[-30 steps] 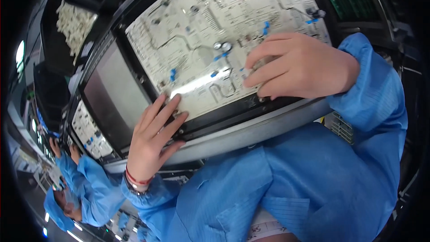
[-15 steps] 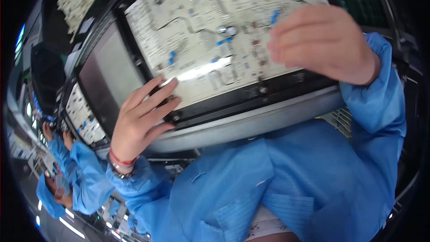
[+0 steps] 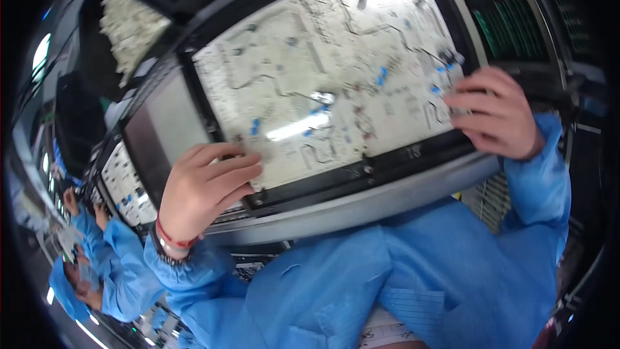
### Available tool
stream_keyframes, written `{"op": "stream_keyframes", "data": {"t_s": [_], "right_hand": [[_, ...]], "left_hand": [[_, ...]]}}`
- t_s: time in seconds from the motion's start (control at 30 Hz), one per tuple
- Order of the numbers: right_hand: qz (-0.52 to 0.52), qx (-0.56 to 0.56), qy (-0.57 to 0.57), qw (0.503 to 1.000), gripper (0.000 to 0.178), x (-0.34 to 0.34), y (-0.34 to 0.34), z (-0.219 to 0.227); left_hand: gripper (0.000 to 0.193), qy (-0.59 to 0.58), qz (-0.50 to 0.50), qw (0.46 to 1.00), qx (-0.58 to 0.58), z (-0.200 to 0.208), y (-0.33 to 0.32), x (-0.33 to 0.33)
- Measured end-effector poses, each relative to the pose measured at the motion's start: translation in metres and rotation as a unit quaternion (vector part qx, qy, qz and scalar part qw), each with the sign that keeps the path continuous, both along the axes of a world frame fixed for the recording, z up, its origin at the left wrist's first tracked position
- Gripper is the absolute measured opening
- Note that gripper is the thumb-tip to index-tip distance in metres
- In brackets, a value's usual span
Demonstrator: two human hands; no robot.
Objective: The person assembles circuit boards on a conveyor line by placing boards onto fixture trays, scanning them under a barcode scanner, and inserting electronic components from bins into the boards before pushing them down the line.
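A large pale circuit board [image 3: 387, 110] lies in a black frame [image 3: 310, 192], carrying blue parts, silver round parts and dark wire-like traces. My left hand [image 3: 205, 178] rests at the board's lower left corner, fingers stretched over the edge and nothing visible in them. At the right edge my right hand [image 3: 496, 113] is spread, fingers bent and apart, fingertips over the board beside small blue parts [image 3: 435, 90]. Just above those fingertips is a silver round part [image 3: 456, 57]; another silver part [image 3: 321, 97] stands near the middle. The undersides of my right fingers are hidden.
A grey rail [image 3: 361, 201] runs along the near side. Left of the board is a grey flat panel [image 3: 165, 113], then another populated board [image 3: 126, 181]. A co-worker in blue [image 3: 116, 265] works there. A heap of pale parts [image 3: 129, 29] lies far left; green slotted racks [image 3: 510, 26] stand right.
My right hand has moved right and lower, from above the board to its right edge, and its bunched fingers have spread. My left hand stays at the corner. The view has shifted slightly.
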State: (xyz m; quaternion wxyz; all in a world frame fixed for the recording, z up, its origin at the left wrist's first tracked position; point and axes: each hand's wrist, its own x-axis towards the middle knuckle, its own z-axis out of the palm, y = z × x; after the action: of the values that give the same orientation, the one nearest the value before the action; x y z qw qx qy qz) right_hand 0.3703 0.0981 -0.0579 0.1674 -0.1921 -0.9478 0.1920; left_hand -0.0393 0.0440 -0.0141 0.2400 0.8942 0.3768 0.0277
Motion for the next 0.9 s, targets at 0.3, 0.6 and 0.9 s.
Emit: {"op": "stream_keyframes", "data": {"t_s": [0.3,0.6,0.9], "right_hand": [[-0.084,-0.022,0.003,0.996,0.032,-0.034,-0.001,0.025],[-0.071,0.026,0.047,0.996,0.043,-0.152,0.068,0.041],[-0.053,0.268,-0.096,0.957,0.029,-0.194,0.085,-0.013]], "left_hand": [[0.04,0.027,0.2,0.947,0.25,-0.038,0.057,-0.011],[0.042,-0.076,0.278,0.94,0.183,-0.051,0.053,-0.034],[0.048,-0.127,0.227,0.939,0.226,-0.061,0.042,-0.037]]}}
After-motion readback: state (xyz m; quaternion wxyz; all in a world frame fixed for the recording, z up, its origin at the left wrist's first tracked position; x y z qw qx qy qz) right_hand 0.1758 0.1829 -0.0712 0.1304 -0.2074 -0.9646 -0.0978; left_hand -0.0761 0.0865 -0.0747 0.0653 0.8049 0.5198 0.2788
